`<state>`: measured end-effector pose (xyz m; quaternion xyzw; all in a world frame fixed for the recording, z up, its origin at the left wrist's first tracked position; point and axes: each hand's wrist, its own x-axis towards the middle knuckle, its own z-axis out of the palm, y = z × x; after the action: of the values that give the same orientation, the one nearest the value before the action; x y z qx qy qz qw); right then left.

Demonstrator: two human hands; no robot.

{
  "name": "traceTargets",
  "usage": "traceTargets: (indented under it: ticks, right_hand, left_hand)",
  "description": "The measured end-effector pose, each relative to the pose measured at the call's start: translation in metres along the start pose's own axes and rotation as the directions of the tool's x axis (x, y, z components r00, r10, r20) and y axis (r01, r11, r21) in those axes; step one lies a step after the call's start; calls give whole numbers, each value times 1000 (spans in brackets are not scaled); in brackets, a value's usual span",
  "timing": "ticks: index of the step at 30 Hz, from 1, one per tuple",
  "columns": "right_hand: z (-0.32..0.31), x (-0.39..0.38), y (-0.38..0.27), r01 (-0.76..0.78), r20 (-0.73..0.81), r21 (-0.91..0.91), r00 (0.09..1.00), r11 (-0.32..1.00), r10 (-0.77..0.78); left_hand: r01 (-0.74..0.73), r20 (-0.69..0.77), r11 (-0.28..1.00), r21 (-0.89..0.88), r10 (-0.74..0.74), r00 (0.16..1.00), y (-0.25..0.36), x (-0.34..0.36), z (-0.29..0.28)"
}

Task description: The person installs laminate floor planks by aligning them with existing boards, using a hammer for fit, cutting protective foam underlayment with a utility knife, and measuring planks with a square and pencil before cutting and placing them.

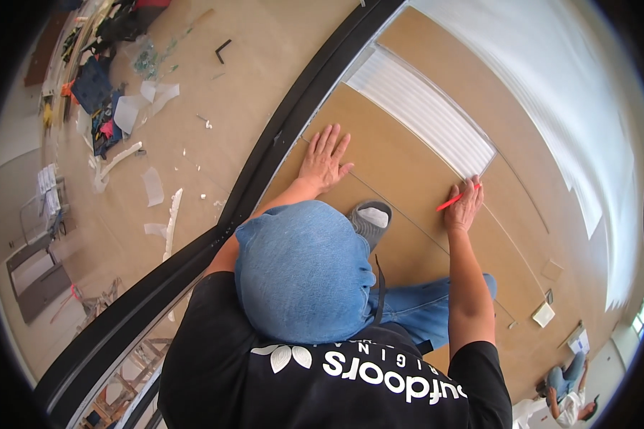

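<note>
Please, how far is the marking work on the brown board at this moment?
Done: thin straight lines already cross the board. In hand: the right hand holds a red pencil with its tip on the board, near the edge of a white ribbed sheet; the left hand is pressed flat on the board. Left: much of the board beyond the sheet looks unmarked, and nothing looks cut.

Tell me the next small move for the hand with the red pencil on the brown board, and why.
Probably draw the red pencil along the board. The right hand holds it with the tip on the surface by the white ribbed panel, and the left hand is pressed flat, steadying the board.
</note>
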<state>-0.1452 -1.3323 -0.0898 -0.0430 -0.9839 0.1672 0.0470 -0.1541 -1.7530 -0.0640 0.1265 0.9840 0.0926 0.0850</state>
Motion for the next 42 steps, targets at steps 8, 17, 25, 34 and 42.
traceTargets:
  ticks: [8, 17, 25, 34, 42]
  right_hand:
    - [4, -4, -3, 26, 16, -28, 1000, 999, -25]
    - [3, -2, -12, -27, 49, -43, 998, 999, 30]
    - [2, 13, -27, 13, -7, -79, 1000, 997, -14]
    - [34, 103, -251, -94, 190, 830, 974, 550, -120]
    - [86, 136, -284, -302, 319, 756, 945, 580, 75]
  left_hand:
    - [33, -7, 999, -3, -33, 999, -3, -6, 4]
    - [34, -8, 999, -38, -35, 999, -9, -7, 10]
    - [27, -24, 999, -29, -28, 999, -9, -5, 8]
    - [37, -31, 999, -15, -38, 999, -13, -5, 0]
    - [31, -24, 996, -88, -33, 999, -18, -1, 3]
